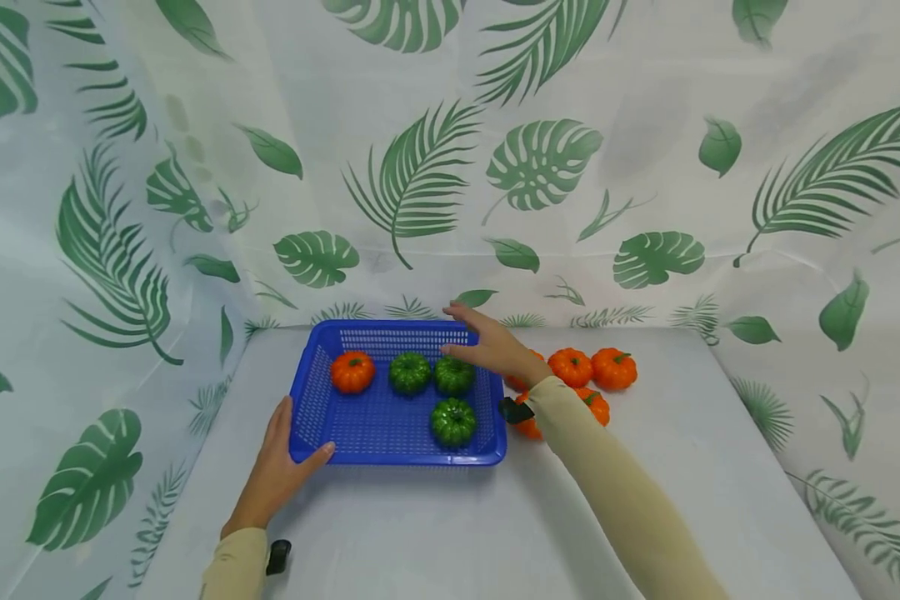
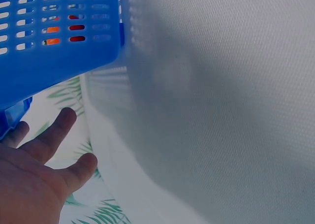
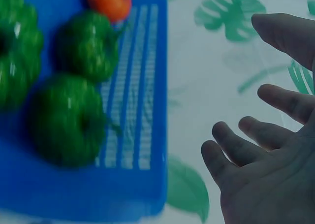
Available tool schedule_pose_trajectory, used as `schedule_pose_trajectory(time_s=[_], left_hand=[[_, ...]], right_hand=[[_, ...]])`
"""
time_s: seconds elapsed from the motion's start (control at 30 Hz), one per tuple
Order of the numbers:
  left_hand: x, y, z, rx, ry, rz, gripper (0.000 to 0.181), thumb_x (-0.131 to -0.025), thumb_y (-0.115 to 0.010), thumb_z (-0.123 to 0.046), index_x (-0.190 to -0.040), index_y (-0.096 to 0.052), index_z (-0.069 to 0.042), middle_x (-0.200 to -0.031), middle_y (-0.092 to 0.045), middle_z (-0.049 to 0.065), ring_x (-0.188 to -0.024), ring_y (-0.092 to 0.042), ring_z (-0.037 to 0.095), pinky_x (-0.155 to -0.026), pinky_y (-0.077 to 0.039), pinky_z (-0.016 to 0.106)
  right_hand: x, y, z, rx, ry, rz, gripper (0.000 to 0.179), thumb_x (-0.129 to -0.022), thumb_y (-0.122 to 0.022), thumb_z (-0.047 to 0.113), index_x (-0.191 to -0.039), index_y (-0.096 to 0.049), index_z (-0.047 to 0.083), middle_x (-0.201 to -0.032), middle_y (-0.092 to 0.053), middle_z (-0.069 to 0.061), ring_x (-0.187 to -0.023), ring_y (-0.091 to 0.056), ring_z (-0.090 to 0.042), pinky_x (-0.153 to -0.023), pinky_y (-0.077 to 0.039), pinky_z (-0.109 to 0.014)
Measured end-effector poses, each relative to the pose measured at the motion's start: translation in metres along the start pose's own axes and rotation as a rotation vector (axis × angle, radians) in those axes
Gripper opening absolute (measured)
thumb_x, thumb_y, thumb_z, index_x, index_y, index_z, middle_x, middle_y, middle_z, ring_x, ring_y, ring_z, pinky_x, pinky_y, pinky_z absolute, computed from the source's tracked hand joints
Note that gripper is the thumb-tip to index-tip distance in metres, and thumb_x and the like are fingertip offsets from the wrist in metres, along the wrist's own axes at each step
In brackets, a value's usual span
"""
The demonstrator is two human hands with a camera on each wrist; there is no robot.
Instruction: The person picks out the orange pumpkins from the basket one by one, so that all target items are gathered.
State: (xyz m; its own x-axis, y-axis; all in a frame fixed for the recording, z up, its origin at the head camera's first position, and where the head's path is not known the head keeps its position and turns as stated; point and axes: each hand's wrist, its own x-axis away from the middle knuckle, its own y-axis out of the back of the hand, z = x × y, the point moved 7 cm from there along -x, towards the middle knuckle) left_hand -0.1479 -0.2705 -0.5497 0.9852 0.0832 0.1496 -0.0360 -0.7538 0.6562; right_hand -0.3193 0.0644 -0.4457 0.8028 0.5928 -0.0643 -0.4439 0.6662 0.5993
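A blue plastic basket (image 1: 397, 457) sits on the table, with one small orange pumpkin (image 1: 352, 372) and three green pumpkins (image 1: 453, 422) inside. My left hand (image 1: 276, 467) is at its front left corner, thumb spread along the front rim and fingers by the left side. In the left wrist view those fingers (image 2: 51, 135) look straight, just below the basket wall (image 2: 59, 66). Over the basket's right rear part is my right hand (image 1: 495, 344), empty, thumb and fingers spread apart. The right wrist view has its fingers (image 3: 236, 143) extended beside the green pumpkins (image 3: 66, 120).
Several orange pumpkins (image 1: 613, 369) lie on the white table (image 1: 420, 533) right of the basket, partly hidden by my right wrist and sleeve. A leaf-patterned sheet (image 1: 435, 275) hangs behind the table and on both sides.
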Motion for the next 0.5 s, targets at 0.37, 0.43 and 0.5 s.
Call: schedule_pose_trajectory(time_s=[0.37,0.43,0.5], left_hand=[[-0.002,0.001,0.006,0.025,-0.043,-0.039,0.117,-0.098,-0.073,-0.056,-0.173,0.006,-0.014,-0.178,0.002,0.020,-0.159,-0.012,0.053,-0.121,-0.017,0.073],[-0.003,0.001,0.007,0.034,-0.047,-0.038,0.116,-0.098,-0.073,-0.056,-0.173,0.005,-0.014,-0.178,0.002,0.020,-0.159,-0.012,0.052,-0.121,-0.017,0.072],[-0.003,0.000,0.008,0.032,-0.045,-0.037,0.117,-0.098,-0.073,-0.057,-0.173,0.005,-0.014,-0.178,0.002,0.020,-0.160,-0.011,0.051,-0.122,-0.017,0.071]], right_hand=[[-0.037,-0.076,0.021,0.007,0.024,0.168,0.078,-0.102,-0.073,0.037,-0.167,-0.038,0.010,-0.172,-0.034,-0.011,-0.153,-0.041,-0.034,-0.122,-0.037,-0.055],[-0.042,-0.087,0.022,-0.026,0.006,0.187,0.080,-0.102,-0.074,0.036,-0.167,-0.038,0.008,-0.169,-0.040,-0.014,-0.152,-0.042,-0.037,-0.121,-0.037,-0.056],[-0.048,-0.098,0.023,-0.069,-0.020,0.201,0.080,-0.101,-0.075,0.034,-0.167,-0.038,0.008,-0.166,-0.043,-0.018,-0.151,-0.043,-0.039,-0.120,-0.039,-0.057]])
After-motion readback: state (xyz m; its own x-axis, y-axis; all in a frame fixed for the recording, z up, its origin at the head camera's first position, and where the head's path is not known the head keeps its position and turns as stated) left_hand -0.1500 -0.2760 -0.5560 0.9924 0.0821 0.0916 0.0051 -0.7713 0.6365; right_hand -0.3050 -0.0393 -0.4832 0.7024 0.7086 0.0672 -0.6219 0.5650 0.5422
